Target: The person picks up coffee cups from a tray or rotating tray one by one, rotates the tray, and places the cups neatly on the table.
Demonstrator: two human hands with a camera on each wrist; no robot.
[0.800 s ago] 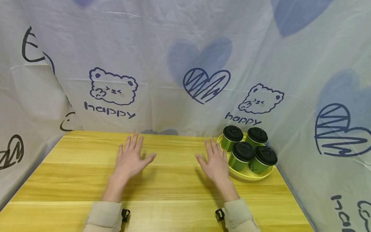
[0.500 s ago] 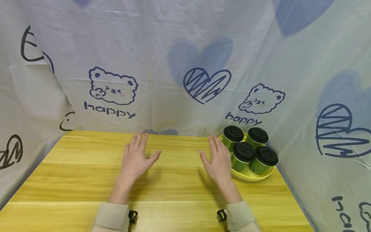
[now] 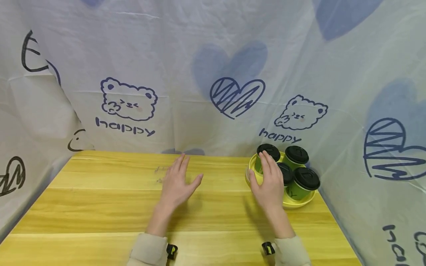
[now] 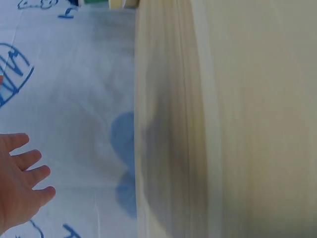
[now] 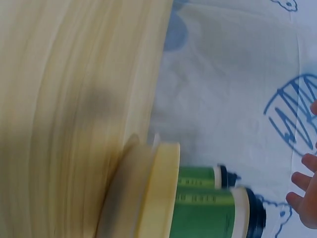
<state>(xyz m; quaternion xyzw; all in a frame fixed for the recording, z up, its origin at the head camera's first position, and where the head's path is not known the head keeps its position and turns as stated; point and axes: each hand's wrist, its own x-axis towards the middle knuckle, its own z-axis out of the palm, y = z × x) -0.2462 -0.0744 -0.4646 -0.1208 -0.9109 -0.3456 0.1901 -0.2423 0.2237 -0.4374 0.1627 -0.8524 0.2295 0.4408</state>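
Note:
Several green paper cups (image 3: 297, 192) with black lids stand upright in a round yellow tray (image 3: 302, 204) on the right of the table. My right hand (image 3: 269, 184) is above the tray's left side, fingers extended, hiding part of the rim and of the nearest cups. It holds nothing; in the right wrist view the fingers appear at the edge, apart from the green cup (image 5: 203, 210). Over the middle of the table hovers my left hand (image 3: 178, 186), fingers straight and thumb spread, holding nothing.
The wooden table (image 3: 100, 207) meets a white cloth (image 3: 186, 122) printed with hearts and bears at its back. That cloth also hangs along the left and right sides. The tray sits close to the back right corner.
Both hands have moved to the right, the left one farther. The right hand has gone from beside the tray to over its left part. Cups and tray stay put.

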